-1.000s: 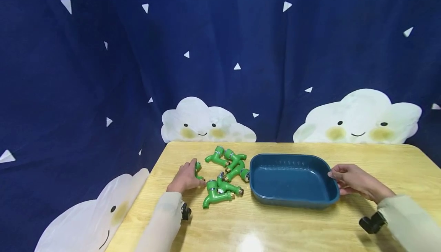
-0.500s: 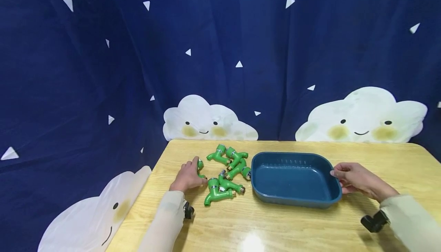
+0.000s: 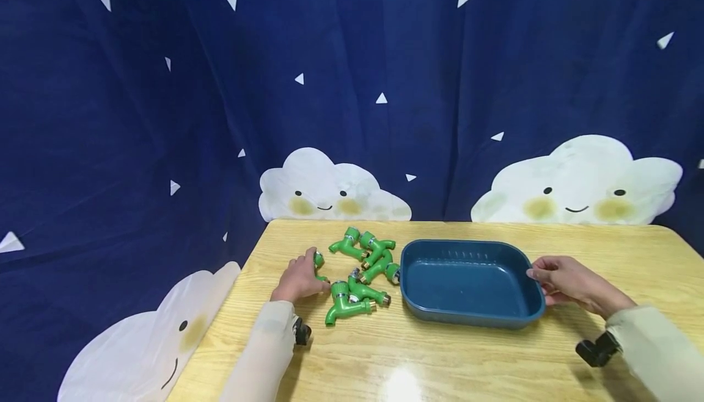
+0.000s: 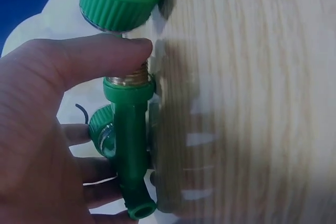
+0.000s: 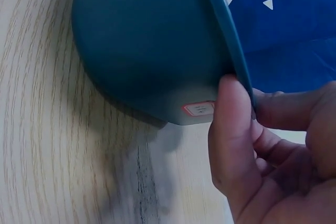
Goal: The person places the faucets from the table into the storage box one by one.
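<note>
My left hand [image 3: 299,277] is at the left of a group of green taps, holding one green tap [image 4: 130,135] with a brass threaded end. In the left wrist view the thumb lies across the thread and the other fingers reach behind the body. The tap's spout points toward the bottom of that view. My right hand [image 3: 569,283] pinches the right rim of a dark blue plastic basin [image 3: 467,317], thumb on one side and index finger on the other. Nothing lies inside the basin, which sits on the wooden table.
Several more green taps lie between my left hand and the basin, among them a near tap [image 3: 346,304] and a far tap [image 3: 349,244]. One reaches the basin's left wall. Behind the table [image 3: 352,365] hangs a dark blue curtain [image 3: 352,54] with white clouds.
The head view has shifted slightly, so the table sits a little higher in it. Both hands keep their places at the tap and the basin rim.
</note>
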A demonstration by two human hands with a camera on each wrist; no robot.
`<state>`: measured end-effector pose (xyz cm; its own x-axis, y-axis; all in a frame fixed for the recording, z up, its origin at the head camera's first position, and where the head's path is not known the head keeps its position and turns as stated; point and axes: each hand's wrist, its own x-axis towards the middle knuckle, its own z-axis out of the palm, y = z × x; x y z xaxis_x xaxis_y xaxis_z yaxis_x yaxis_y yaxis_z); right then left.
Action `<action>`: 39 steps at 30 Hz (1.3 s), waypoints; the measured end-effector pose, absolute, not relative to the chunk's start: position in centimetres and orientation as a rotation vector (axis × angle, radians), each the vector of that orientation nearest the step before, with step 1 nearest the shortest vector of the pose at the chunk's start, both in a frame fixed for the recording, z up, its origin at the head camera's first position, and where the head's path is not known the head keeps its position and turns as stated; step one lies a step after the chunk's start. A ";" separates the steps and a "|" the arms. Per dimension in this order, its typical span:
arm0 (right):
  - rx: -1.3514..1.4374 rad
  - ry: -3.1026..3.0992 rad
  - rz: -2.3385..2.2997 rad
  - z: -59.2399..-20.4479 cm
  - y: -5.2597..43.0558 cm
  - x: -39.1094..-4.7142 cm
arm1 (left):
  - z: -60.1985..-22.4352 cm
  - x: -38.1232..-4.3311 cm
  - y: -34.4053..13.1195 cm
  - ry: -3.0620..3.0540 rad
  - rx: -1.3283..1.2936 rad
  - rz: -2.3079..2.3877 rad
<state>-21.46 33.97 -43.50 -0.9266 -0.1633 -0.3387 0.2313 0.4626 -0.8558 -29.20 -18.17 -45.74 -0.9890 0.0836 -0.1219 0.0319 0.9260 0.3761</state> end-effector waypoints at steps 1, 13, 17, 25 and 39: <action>0.056 2.337 -1.460 -43.5 33.9 -21.5 | -45.7 -29.2 -18.1 2.948 0.090 0.570; 0.061 2.340 -1.465 -43.2 33.7 -21.8 | -45.5 -29.2 -18.5 2.944 0.110 0.575; 0.066 2.350 -1.455 -43.3 33.7 -21.8 | -45.4 -29.1 -18.8 2.951 0.132 0.573; 0.049 2.342 -1.468 -43.4 33.5 -21.5 | -45.3 -29.0 -19.3 2.997 0.162 0.529; 0.057 2.347 -1.449 -43.5 33.7 -21.7 | -43.5 -27.8 -19.1 3.105 0.221 0.583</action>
